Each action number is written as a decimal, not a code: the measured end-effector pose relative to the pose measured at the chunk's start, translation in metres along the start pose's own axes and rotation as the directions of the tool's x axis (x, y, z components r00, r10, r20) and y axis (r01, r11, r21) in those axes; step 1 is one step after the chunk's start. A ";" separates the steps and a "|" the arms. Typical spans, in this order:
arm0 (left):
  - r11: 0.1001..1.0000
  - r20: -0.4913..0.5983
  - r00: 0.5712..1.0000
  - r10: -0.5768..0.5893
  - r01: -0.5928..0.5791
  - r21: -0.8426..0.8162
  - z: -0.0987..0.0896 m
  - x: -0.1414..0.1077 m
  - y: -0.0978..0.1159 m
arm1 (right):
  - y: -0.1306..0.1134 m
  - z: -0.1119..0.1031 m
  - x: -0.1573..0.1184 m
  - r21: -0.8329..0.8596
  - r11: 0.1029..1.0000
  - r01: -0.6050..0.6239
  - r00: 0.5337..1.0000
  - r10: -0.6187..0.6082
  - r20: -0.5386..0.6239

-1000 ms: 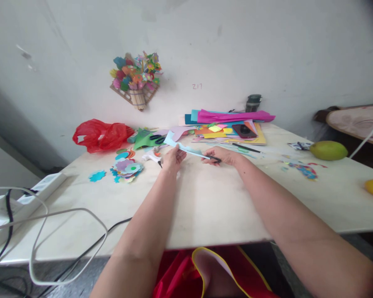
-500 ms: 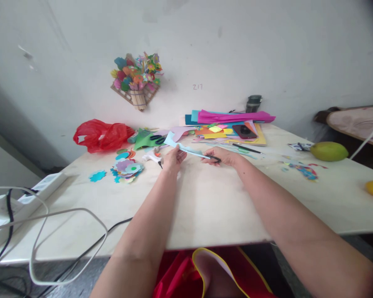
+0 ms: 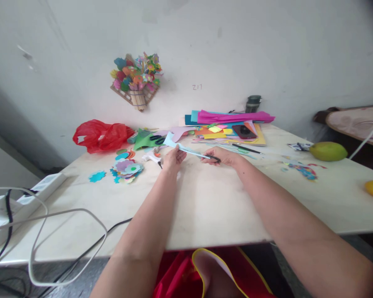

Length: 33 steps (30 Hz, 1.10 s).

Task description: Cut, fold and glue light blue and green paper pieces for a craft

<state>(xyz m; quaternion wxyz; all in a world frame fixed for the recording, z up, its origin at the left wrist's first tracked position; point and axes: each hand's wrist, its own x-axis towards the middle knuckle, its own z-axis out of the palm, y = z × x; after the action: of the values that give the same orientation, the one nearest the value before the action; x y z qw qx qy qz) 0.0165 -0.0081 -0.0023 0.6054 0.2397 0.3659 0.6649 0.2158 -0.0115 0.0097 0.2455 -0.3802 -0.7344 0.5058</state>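
My left hand (image 3: 175, 157) grips a light blue sheet of paper (image 3: 170, 140) with an irregular cut edge, held above the table. My right hand (image 3: 218, 156) is closed around the dark handles of a pair of scissors (image 3: 215, 158), whose blades point left along the paper's lower strip. Just left of my left hand lies a white glue gun (image 3: 151, 157). A second pair of black-handled scissors (image 3: 158, 139) rests behind it by green paper (image 3: 144, 139). Cut paper flowers (image 3: 128, 169) lie in a pile farther left, beside a single blue flower (image 3: 97, 176).
A red plastic bag (image 3: 102, 135) sits back left. Stacked coloured sheets (image 3: 233, 117), a phone (image 3: 244, 131) and a black pen (image 3: 246, 148) lie at the back. A green mango (image 3: 328, 151) and paper scraps (image 3: 303, 169) are right. A power strip (image 3: 43, 190) and cables occupy the left edge.
The paper strip between my hands looks slightly thinner and flatter against the scissor blades. Both hands stay in nearly the same place.
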 end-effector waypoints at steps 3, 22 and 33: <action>1.000 0.001 1.000 -0.010 0.010 -0.009 0.000 0.000 -0.001 | 0.000 0.000 0.000 0.011 1.000 -0.012 1.000 0.012 -0.001; 0.999 -0.004 0.999 0.048 -0.048 0.009 -0.007 0.003 0.000 | 0.004 -0.005 -0.002 -0.010 0.998 -0.055 0.998 0.055 0.005; 0.997 0.047 0.997 0.059 -0.061 0.044 -0.002 -0.004 -0.003 | 0.002 -0.002 -0.001 -0.018 0.999 -0.026 1.000 0.026 -0.003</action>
<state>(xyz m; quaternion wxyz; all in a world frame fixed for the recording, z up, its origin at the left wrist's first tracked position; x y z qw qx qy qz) 0.0177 -0.0124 -0.0051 0.5878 0.2796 0.3597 0.6685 0.2189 -0.0109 0.0084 0.2362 -0.3926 -0.7336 0.5019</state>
